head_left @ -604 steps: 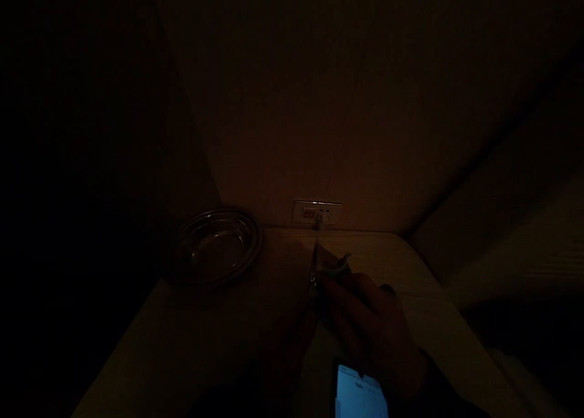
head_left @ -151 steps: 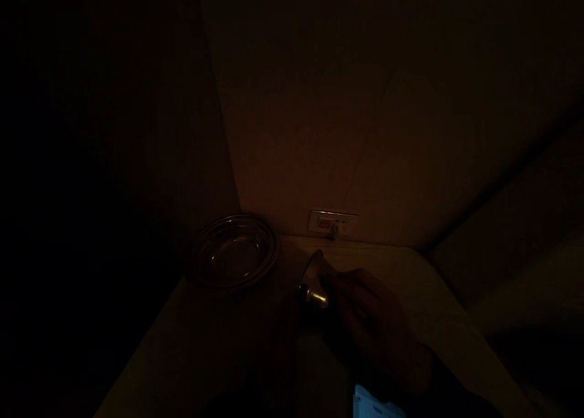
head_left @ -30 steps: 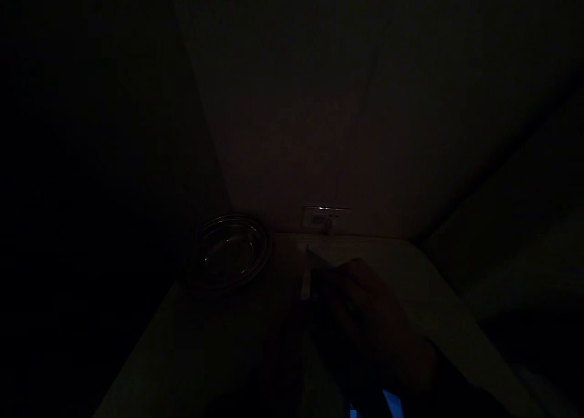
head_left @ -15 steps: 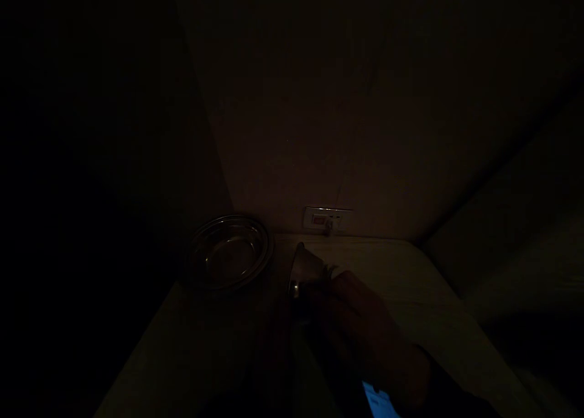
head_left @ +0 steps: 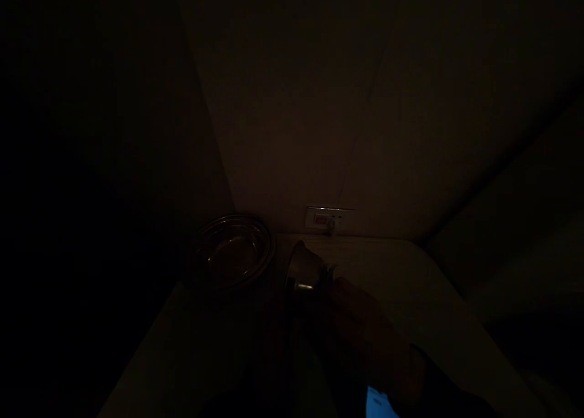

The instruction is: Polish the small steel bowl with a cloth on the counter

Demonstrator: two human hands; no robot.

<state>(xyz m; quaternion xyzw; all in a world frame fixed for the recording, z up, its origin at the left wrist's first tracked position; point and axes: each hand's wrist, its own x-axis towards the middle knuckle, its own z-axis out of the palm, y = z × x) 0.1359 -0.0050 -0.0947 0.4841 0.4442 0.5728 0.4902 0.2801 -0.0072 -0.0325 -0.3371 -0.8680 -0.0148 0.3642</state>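
Observation:
The scene is very dark. Near the middle, a small metal cup (head_left: pixel 305 266) is tipped on its side, its wide rim facing left and a glint on its wall. My right hand (head_left: pixel 360 320) reaches in from the lower right, its fingers closed at the narrow end of the cup. Something thin and ragged sticks out there, too dim to name. A faint shape left of and below the cup appears to be my left hand (head_left: pixel 272 330); shadow hides its fingers.
Nested round steel dishes (head_left: pixel 270 250) stand on the pale tabletop (head_left: pixel 410 266) at the left, by the wall corner. A socket panel (head_left: pixel 314 217) with a red switch and a plug is on the wall behind. A lit blue screen (head_left: pixel 379 404) shows below my right wrist.
The cup has turned slightly in my right hand, and the glint on it has widened. The whole picture is dimmer, and less of the blue screen shows.

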